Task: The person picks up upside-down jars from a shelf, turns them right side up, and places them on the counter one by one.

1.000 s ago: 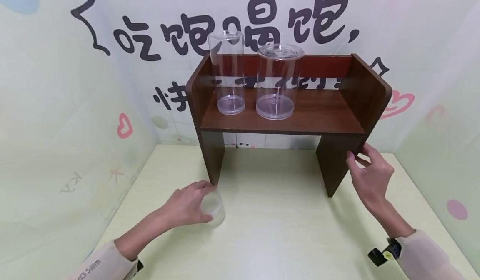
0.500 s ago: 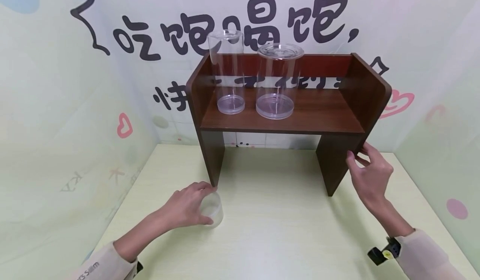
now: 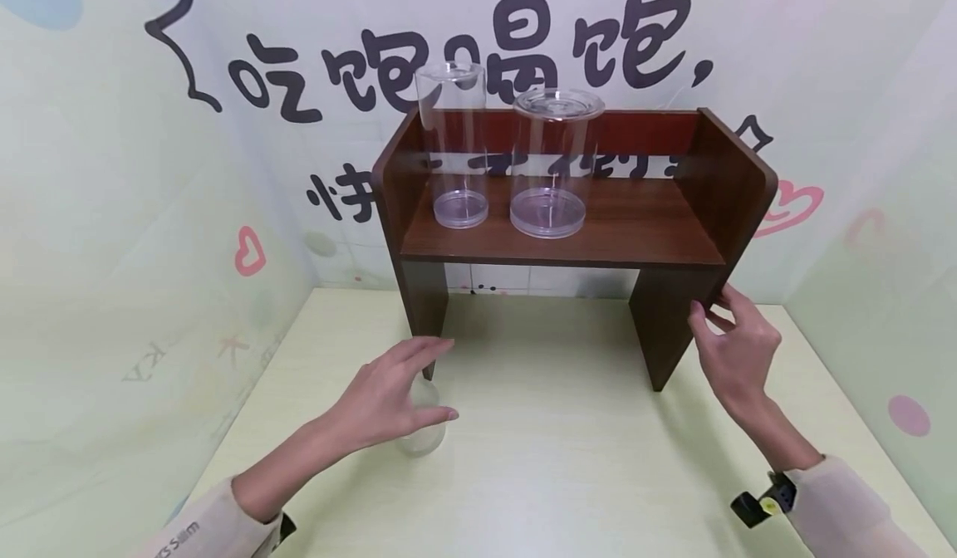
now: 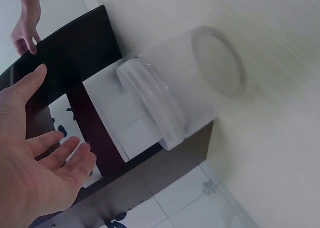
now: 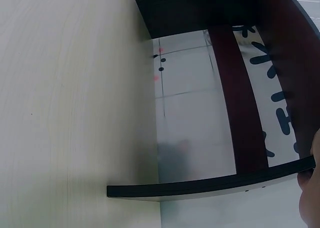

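Observation:
My left hand (image 3: 381,392) is spread, thumb and fingers apart, above a small clear jar (image 3: 424,440) on the table. The left wrist view shows this jar (image 4: 185,77) standing upright with a thick clear lid (image 4: 150,102), and the fingers (image 4: 75,163) away from it. It stands close in front of the left leg of a dark brown wooden shelf (image 3: 643,226). My right hand (image 3: 740,350) grips the edge of the shelf's right side panel between thumb and fingers; in the right wrist view only part of that hand (image 5: 311,188) shows.
On the shelf board stand a tall, narrow clear jar (image 3: 459,159) at the left and a wider clear jar (image 3: 552,168) beside it. The shelf stands on a pale table (image 3: 538,458). Printed cloth walls (image 3: 149,292) close in the back and sides.
My left hand has let go of the small jar, its fingers opening and rising slightly up and to the right. The jar stays on the table. My right hand keeps its grip on the shelf.

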{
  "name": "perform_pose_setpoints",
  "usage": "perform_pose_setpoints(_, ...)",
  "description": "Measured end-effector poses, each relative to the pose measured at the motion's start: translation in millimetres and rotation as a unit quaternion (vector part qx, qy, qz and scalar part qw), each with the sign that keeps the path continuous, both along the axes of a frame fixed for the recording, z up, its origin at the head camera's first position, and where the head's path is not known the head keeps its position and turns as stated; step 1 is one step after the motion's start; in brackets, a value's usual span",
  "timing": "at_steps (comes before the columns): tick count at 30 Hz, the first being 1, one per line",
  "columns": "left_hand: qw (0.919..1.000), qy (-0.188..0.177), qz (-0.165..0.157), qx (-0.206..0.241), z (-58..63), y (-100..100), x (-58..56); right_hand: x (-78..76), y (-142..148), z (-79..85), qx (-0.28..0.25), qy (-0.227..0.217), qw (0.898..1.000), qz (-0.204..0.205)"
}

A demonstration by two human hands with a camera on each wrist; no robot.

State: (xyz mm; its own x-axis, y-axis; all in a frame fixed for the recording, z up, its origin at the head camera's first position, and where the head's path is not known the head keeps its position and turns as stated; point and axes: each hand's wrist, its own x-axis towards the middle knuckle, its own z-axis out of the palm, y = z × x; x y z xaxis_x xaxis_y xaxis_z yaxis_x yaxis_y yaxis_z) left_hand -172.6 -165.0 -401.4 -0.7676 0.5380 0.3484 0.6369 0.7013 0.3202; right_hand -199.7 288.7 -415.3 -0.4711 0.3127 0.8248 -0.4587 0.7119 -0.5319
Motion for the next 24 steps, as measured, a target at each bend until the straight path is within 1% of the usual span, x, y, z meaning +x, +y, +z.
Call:
perform_pose_setpoints(4, 0.9971, 0.024, -0.023, 0.069, 11.0, 9.5, 0.2, 2.0, 0.3, 1.7, 0.014, -0.004, 1.0, 0.006)
perform_pose_setpoints(8, 0.9882, 0.041, -0.049, 0.139, 27.2, 22.4, 0.2, 2.7, 0.2, 2.4, 0.017, -0.002, 1.0, 0.008)
perform_pose_setpoints(12, 0.9791, 0.057, -0.058, 0.186, 43.7, 37.1, -2.3, 2.9, -0.6, 2.0, 0.011, 0.0, 1.0, 0.009)
perform_pose_setpoints(18, 0.9693, 0.069, -0.059, 0.229, 65.4, 59.4, -11.6, 3.3, -0.8, 1.7, 0.014, -0.003, 1.0, 0.01)
perform_pose_setpoints(22, 0.9645, 0.081, -0.057, 0.244, 79.4, 74.5, -20.4, 3.9, -1.5, 2.4, 0.016, -0.002, 1.0, 0.008)
perform_pose_setpoints(24, 0.9633, 0.085, -0.051, 0.25, 85.7, 81.2, -25.3, 4.0, -1.8, 2.3, 0.016, -0.001, 1.0, 0.008)
